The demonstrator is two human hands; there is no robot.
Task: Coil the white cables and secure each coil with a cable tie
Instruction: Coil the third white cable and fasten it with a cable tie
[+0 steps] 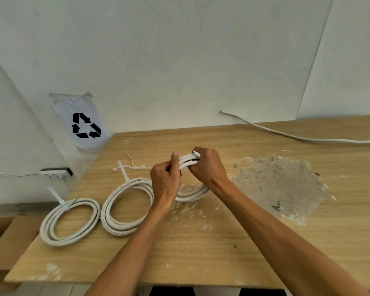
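Here white coil (190, 194) looped several turns, untied, gripped by both hands.

Three coils of white cable sit on the bench (222, 242): the tied coil (69, 221) farthest left of the paint patch (280, 182), a second tied coil (126, 206) nearer it, and a third coil (190, 189) just left of the patch, gripped by two hands, the left hand (166, 182) and the right hand (208, 165). Two cable ties are fastened, one per tied coil. One loose cable (297, 136) runs beyond the patch. One recycling sign (81, 122) hangs far left.
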